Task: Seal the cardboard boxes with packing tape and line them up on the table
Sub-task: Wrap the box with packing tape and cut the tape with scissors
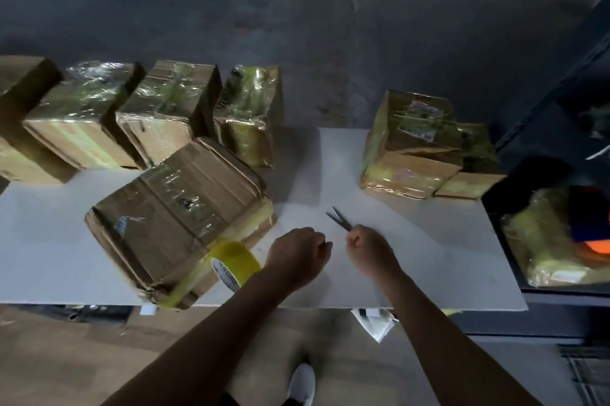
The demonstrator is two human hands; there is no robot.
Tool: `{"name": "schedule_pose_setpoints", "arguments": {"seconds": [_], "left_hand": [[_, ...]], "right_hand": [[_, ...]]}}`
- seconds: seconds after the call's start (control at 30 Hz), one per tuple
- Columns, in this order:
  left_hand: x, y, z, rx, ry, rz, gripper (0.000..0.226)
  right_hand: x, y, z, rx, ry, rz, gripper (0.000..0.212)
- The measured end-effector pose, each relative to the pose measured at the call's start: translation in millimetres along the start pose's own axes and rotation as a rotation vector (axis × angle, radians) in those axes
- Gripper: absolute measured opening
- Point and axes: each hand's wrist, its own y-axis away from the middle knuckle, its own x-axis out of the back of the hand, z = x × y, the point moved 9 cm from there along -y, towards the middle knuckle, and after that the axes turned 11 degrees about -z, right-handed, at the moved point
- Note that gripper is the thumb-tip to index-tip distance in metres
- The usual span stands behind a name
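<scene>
HEAD VIEW: A person's right hand (pixel 369 250) grips a pair of scissors (pixel 340 220), blades parted and pointing toward the far edge of the white table (pixel 429 257). The left hand (pixel 298 253) hovers just beside it with fingers curled; whether they pinch a tape end cannot be told. With open blades this near the left fingers, a hasty snip could nick them. The nearest box (pixel 178 217), already taped, lies askew at the table's near edge, and its near corner appears to overhang. A nudge from the left forearm could tip it to the floor. The yellow tape roll (pixel 236 262) stands on edge against that box, just beside the left forearm, and could roll off the near edge if knocked. A row of boxes (pixel 165 108), four in sight and glossy with tape, runs along the far edge at the left. A pair of boxes (pixel 412 141) sits touching toward the far right corner, so any box joining the line must fit between the two groups. Past the right edge, a wrapped box (pixel 544 240) lies in a dark bin beside an orange object (pixel 594 247). A sheet of paper (pixel 376 323) hangs below the near edge.
</scene>
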Motion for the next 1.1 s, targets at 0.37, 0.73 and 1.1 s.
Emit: {"name": "schedule_pose_setpoints", "arguments": {"seconds": [0.37, 0.73, 1.1], "left_hand": [[-28.2, -29.5, 25.2, -0.057, 0.102, -0.115, 0.025], [-25.8, -25.0, 20.0, -0.032, 0.138, -0.12, 0.031], [59.4, 31.5, -50.8, 0.05, 0.2, 0.37, 0.024]], "right_hand": [[-6.0, -13.4, 60.3, -0.15, 0.171, 0.014, 0.041], [-31.5, -10.1, 47.3, -0.141, 0.138, -0.147, 0.034], [-23.0, 2.7, -81.4, 0.239, -0.674, -0.493, 0.031]]}}
